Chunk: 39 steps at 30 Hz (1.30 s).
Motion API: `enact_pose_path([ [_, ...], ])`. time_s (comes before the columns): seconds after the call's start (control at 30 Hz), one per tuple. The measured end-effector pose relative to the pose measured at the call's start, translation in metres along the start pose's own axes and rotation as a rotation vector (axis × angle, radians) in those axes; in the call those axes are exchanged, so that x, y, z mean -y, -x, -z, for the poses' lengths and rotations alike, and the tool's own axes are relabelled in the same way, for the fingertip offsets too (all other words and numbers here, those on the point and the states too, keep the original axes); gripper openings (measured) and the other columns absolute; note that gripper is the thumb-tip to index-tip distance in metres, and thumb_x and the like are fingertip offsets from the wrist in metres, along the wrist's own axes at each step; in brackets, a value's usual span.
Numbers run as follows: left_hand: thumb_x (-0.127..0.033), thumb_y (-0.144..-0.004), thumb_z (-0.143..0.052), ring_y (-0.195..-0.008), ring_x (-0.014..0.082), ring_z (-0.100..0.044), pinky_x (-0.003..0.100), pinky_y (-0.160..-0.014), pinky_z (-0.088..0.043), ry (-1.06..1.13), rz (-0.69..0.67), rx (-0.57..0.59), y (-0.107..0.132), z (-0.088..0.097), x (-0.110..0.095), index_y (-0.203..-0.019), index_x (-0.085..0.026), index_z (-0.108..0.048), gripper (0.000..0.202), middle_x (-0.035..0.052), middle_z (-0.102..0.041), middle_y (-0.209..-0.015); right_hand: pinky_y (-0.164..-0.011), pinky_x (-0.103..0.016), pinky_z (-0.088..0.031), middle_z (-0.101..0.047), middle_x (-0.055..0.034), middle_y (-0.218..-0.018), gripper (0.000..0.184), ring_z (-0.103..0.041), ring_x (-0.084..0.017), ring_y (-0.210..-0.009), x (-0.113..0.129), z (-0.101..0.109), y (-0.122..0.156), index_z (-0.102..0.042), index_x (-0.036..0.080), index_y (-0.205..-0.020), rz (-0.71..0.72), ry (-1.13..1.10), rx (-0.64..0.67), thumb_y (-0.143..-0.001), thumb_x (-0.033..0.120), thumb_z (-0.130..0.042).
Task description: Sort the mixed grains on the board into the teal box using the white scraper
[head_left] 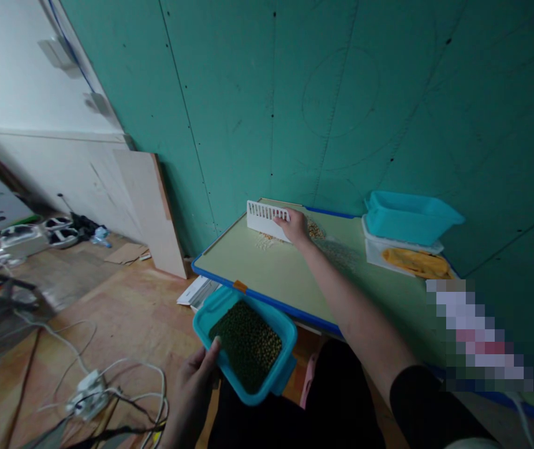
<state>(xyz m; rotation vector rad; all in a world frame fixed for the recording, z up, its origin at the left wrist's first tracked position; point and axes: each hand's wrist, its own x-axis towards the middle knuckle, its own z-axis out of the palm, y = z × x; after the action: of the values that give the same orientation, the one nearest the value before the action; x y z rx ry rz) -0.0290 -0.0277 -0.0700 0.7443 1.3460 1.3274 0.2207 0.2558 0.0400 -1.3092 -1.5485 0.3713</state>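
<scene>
My left hand (197, 378) grips the near-left corner of a turquoise plastic box (210, 316) filled with green beans (247, 343), held just below the table's front edge. My right hand (295, 227) reaches to the table's far side and is closed on the top edge of a white slotted plastic piece (263, 219) standing on the tabletop. Pale yellowish beans (314, 230) lie scattered on the table around that hand.
The green table with a blue rim (267, 300) stands against a teal wall. At its right are a turquoise tub (407, 216) on a white tray and a yellow cloth (417, 262). White cables and a power strip (88, 395) lie on the wooden floor at left.
</scene>
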Motion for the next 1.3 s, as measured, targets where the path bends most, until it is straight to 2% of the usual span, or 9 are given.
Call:
enact_pose_path([
  [0.3, -0.069, -0.071, -0.083, -0.045, 0.0082, -0.036, 0.024, -0.049, -0.03, 0.004, -0.003, 0.007, 0.004, -0.001, -0.005, -0.053, -0.021, -0.053, 0.059, -0.0082, -0.041, -0.044, -0.085, -0.036, -0.056, -0.081, -0.0102, -0.099, 0.022, -0.074, -0.025, -0.09, -0.001, -0.001, 0.0, -0.079, 0.017, -0.099, 0.0, -0.061, 0.005, -0.078, 0.018, -0.075],
  [0.57, -0.064, -0.074, -0.084, -0.047, 0.0069, -0.031, 0.022, -0.05, -0.029, 0.081, 0.01, 0.032, 0.004, -0.001, -0.004, -0.056, -0.02, -0.055, 0.056, -0.01, -0.034, -0.049, -0.075, -0.033, -0.056, -0.08, -0.0053, -0.087, 0.017, -0.072, -0.022, -0.08, -0.013, -0.008, -0.005, -0.078, 0.018, -0.09, -0.018, -0.155, 0.009, -0.074, 0.018, -0.077],
  [0.9, -0.064, -0.075, -0.083, -0.044, 0.0066, -0.034, 0.021, -0.048, -0.03, 0.136, 0.048, 0.011, 0.005, -0.003, -0.003, -0.058, -0.02, -0.056, 0.055, -0.0107, -0.035, -0.046, -0.071, -0.032, -0.055, -0.079, -0.0052, -0.085, 0.018, -0.07, -0.021, -0.077, -0.008, -0.008, 0.0, -0.077, 0.016, -0.088, -0.055, -0.309, 0.062, -0.071, 0.021, -0.077],
  [1.1, -0.063, -0.077, -0.082, -0.042, 0.0073, -0.039, 0.021, -0.047, -0.034, 0.133, 0.047, 0.024, 0.006, -0.003, -0.005, -0.059, -0.02, -0.06, 0.052, -0.0095, -0.04, -0.043, -0.073, -0.031, -0.053, -0.079, -0.0045, -0.084, 0.017, -0.069, -0.02, -0.077, -0.005, -0.006, 0.001, -0.076, 0.016, -0.086, -0.065, -0.339, 0.04, -0.07, 0.02, -0.077],
  [1.3, -0.065, -0.077, -0.081, -0.041, 0.0071, -0.037, 0.021, -0.047, -0.033, 0.157, 0.037, 0.041, 0.004, -0.002, -0.003, -0.054, -0.021, -0.052, 0.057, -0.0097, -0.039, -0.042, -0.074, -0.031, -0.052, -0.078, -0.0036, -0.084, 0.019, -0.067, -0.019, -0.076, -0.005, -0.006, 0.002, -0.076, 0.017, -0.087, -0.043, -0.37, 0.105, -0.069, 0.023, -0.078],
])
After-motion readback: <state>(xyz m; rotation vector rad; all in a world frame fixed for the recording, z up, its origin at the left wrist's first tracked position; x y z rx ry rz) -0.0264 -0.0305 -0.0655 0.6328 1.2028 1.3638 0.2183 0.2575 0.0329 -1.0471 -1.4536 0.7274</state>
